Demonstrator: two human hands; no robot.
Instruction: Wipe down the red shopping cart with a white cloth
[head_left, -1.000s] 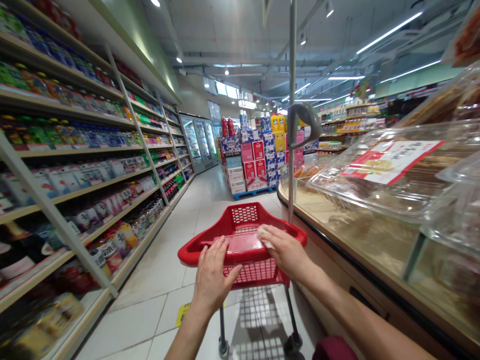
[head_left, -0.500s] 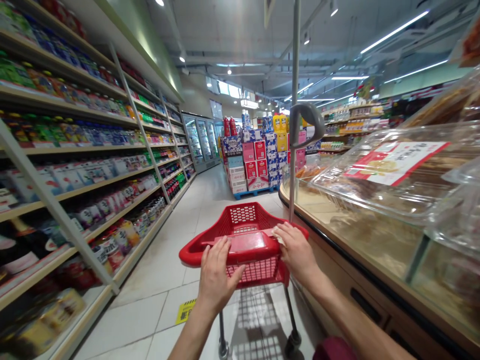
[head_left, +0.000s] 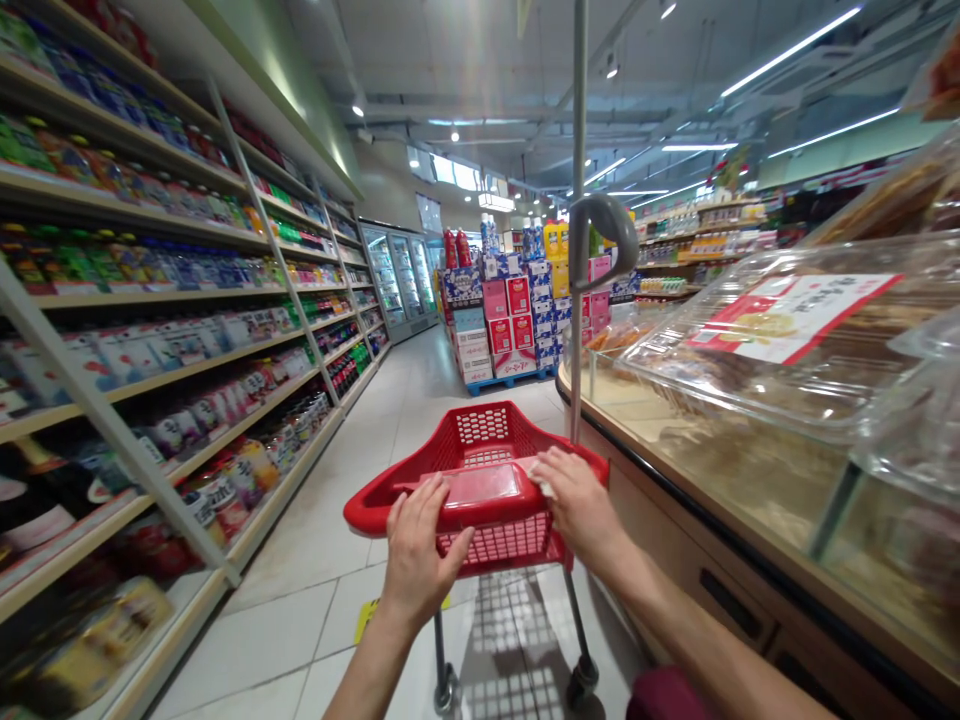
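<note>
Left hand point(head_left: 418, 560) lay loosely spread; right hand point(head_left: 583, 505) pinched a white cloth point(head_left: 541, 482).
Both touched the red cart point(head_left: 484, 488), which stood beside the counter's point(head_left: 667, 520) edge, long axis pointing up the aisle point(head_left: 412, 385).

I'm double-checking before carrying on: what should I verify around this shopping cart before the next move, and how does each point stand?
1. Left hand touching the red cart handle: ok.
2. White wad held in the right hand: ok.
3. Wad's material, cloth or tissue: cannot tell.
4. Shopping cart standing upright: ok.
5. Gap between cart and display counter: cannot tell.
</note>
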